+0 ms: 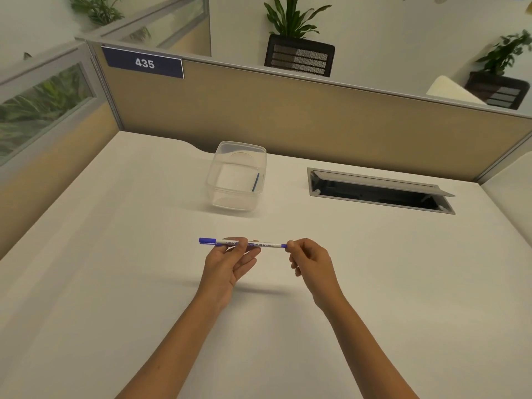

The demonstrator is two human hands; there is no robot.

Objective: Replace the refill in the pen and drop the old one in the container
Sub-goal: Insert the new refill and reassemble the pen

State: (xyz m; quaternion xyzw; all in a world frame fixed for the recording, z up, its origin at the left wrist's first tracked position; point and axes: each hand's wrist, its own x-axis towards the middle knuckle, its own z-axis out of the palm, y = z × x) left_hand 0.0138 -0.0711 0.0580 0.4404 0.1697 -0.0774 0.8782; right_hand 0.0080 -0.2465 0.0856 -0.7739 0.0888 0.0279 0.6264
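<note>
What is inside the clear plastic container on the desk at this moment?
One thin blue stick, likely a refill, leans against the right inner wall of the container. The rest of the floor shows through bare. Nothing is covered, since the walls are see-through.

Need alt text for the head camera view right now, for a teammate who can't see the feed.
Two bare hands hold a white-and-blue pen level above a white desk: the left hand grips the barrel, the right hand pinches its right end. Behind it stands a clear container with a thin blue refill inside.
</note>
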